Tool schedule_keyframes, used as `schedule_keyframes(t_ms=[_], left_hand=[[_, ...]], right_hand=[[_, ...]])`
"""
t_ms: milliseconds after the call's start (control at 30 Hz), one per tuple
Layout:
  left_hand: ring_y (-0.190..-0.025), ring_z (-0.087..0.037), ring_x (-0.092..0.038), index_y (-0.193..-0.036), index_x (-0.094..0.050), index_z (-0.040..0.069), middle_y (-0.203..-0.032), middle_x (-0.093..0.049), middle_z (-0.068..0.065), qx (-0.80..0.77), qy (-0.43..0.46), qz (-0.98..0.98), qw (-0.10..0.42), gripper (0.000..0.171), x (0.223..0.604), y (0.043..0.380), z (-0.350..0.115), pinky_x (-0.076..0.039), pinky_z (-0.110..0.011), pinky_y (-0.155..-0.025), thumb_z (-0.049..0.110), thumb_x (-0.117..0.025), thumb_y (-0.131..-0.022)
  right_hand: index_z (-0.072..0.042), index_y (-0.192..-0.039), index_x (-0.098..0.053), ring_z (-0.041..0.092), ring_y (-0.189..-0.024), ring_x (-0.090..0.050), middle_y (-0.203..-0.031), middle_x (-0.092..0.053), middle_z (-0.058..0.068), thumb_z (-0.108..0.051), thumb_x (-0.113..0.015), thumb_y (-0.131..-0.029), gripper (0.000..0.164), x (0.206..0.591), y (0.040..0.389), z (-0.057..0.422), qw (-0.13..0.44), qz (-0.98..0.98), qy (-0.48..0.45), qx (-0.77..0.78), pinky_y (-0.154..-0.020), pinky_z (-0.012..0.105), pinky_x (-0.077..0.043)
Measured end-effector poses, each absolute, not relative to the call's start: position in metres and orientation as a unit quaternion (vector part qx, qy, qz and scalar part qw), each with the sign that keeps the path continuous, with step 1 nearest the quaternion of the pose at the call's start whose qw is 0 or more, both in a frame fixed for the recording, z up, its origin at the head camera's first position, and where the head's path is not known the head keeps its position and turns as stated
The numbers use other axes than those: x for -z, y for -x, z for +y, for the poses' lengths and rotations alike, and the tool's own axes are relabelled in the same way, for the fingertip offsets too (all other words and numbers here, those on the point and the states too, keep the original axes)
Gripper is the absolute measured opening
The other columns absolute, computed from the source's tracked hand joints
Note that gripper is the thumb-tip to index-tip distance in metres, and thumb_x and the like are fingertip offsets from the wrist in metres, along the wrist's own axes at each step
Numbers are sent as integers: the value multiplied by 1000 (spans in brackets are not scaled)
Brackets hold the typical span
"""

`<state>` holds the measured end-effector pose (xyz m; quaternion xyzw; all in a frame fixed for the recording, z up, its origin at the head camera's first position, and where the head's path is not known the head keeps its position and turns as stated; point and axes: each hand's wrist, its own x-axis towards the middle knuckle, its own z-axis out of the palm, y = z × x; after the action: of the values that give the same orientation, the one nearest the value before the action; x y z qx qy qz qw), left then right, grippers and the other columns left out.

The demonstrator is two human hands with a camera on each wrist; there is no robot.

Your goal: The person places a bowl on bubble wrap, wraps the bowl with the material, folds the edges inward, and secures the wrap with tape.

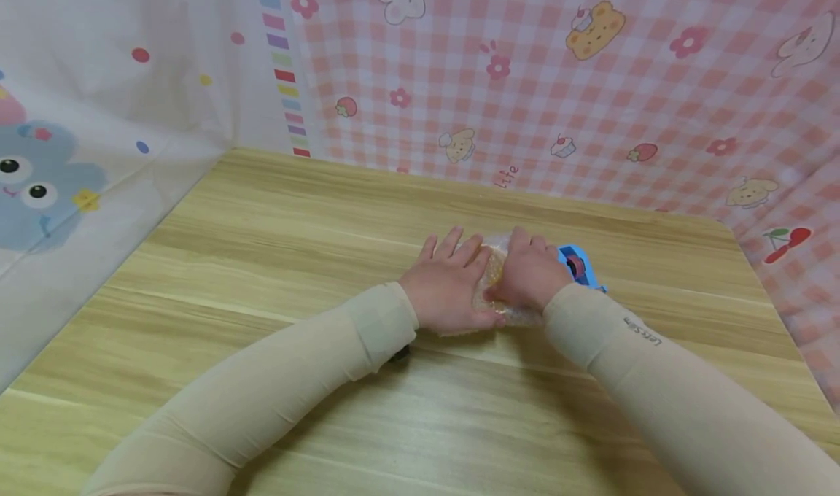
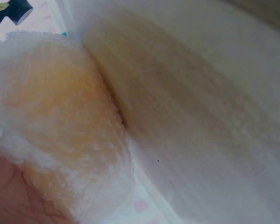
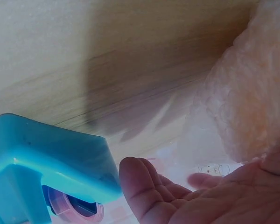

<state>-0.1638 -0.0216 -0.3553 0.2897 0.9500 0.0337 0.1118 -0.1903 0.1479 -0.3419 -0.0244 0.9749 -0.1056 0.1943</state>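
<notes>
A bundle of clear bubble wrap (image 1: 494,262) lies on the table between both hands, with something yellow-orange showing through its layers. My left hand (image 1: 446,288) presses on the left part of the wrap, fingers spread and straight. On the other side my right hand (image 1: 531,273) rests against the wrap; the right wrist view shows its fingers extended, slightly bent. Just beyond those fingers stands a blue tape dispenser (image 3: 60,154) carrying a pinkish tape roll (image 3: 79,207). In the left wrist view the wrap (image 2: 60,107) bulges over the orange contents, whose shape I cannot make out.
The wood-grain table (image 1: 295,226) extends around the hands. A pink checked cloth (image 1: 446,66) hangs behind it, and a white printed cloth (image 1: 184,58) hangs on the left. Under the left cuff a small black object (image 1: 400,352) peeks out.
</notes>
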Motion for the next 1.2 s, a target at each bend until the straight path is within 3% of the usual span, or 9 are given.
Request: schedule_keyframes(t_ms=[100,200,667,1200], left_hand=[[-165,-36,6,-170,-17,13,-180,-6,-7,-32,-289,950,115,108,355,164,-22,-4,-63,-131,84,-43,-94],[-165,-36,7,-170,-16,12,-180,-6,-7,-31,-289,950,117,107,355,164,-22,-4,-63,-131,83,-43,-94],[-165,-37,6,-171,-15,14,-180,-5,-6,-29,-285,949,129,107,352,166,-19,-3,-61,-132,83,-45,-94],[-165,-36,7,-170,-17,14,-180,-6,-6,-43,-289,948,127,108,352,167,-19,-2,-61,-132,82,-48,-93]], right_hand=[[-1,-167,-3,60,-152,-20,-167,-14,39,-46,-80,-91,117,342,190,148,192,975,31,110,-122,71,-27],[-4,-169,-3,62,-152,-18,-169,-10,38,-46,-79,-91,116,341,190,148,194,974,37,109,-121,73,-27],[-1,-167,-12,65,-152,-17,-168,-15,39,-44,-79,-92,110,335,197,156,208,970,79,95,-119,78,-22],[3,-167,-11,64,-150,-23,-167,-18,40,-39,-78,-92,109,341,195,151,198,974,80,79,-122,72,-26]])
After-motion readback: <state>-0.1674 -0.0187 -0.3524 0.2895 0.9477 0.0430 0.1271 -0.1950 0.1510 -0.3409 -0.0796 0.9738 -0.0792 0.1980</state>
